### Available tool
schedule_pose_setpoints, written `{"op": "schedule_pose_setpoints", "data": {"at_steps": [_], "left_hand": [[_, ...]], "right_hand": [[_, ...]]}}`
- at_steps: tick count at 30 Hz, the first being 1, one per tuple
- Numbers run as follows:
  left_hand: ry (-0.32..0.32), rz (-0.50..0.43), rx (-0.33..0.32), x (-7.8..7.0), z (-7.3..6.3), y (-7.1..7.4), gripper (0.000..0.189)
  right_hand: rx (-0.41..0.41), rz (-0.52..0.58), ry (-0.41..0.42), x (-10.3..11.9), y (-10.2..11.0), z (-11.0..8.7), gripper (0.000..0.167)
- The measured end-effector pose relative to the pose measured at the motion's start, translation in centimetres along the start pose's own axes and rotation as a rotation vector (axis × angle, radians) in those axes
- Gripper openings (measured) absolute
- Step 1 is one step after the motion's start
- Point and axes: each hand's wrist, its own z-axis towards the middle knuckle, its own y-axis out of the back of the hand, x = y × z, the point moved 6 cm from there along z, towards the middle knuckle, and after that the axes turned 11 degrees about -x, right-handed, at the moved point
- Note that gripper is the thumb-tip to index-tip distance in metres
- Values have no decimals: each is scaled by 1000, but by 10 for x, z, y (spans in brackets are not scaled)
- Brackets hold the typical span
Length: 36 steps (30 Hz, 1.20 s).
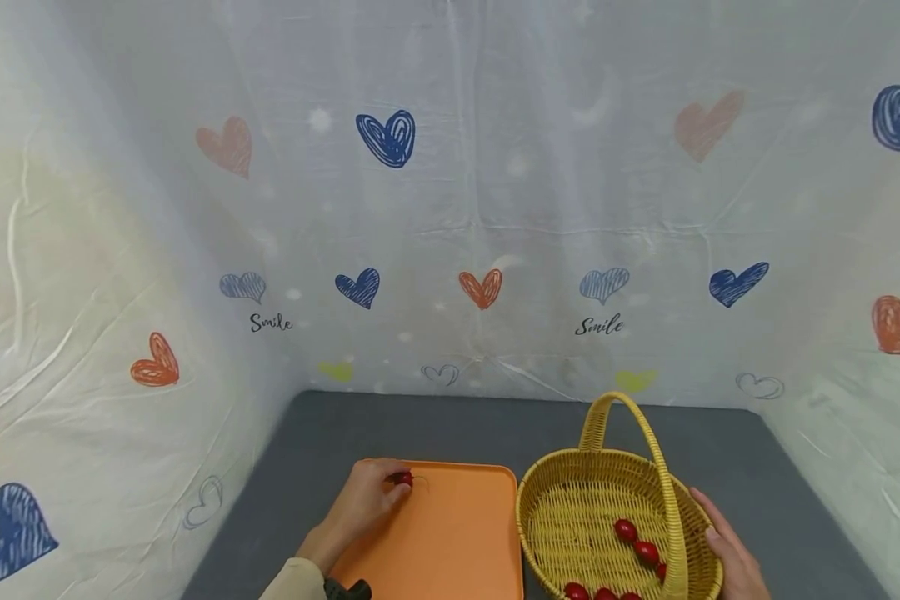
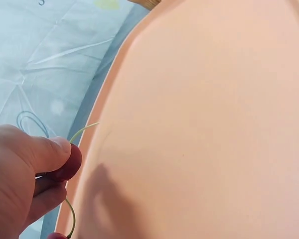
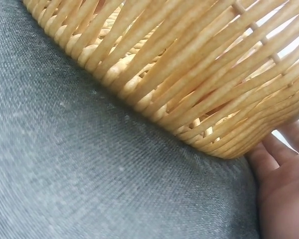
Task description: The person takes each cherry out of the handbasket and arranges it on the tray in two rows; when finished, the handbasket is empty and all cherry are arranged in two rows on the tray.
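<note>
In the head view my left hand (image 1: pixel 367 498) is over the far left corner of an orange tray (image 1: pixel 453 533), pinching a dark red cherry (image 1: pixel 404 478). The left wrist view shows this cherry (image 2: pixel 70 163) between thumb and fingers, its thin green stem sticking out. Just below the fingers, a second cherry (image 2: pixel 57 236) with a stem shows at the frame's bottom edge. My right hand (image 1: pixel 733 554) touches the outer right side of a yellow woven basket (image 1: pixel 562 504), fingers lying along its wall. Several red cherries (image 1: pixel 647 552) lie inside the basket.
The basket's tall arched handle (image 1: pixel 656 467) rises over its right part. Tray and basket stand side by side on a dark grey tabletop (image 1: pixel 435 425). A white curtain (image 1: pixel 480 192) printed with hearts hangs behind and along both sides.
</note>
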Motion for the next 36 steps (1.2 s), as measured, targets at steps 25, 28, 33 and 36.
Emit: {"op": "schedule_pose_setpoints", "data": {"at_steps": [25,28,33,36], "left_hand": [[-51,118,20,11,4,-10,21],[-56,125,19,9,4,-9,21],[-76,153,5,1,5,-7,25],[-104,134,-8,-10,7,-5,29]], "right_hand": [[-38,-50,14,4,-1,-2,73],[-40,-64,25,3,0,-2,72],[-34,-58,61,2,1,-2,71],[-27,-43,75,2,1,-2,70]]}}
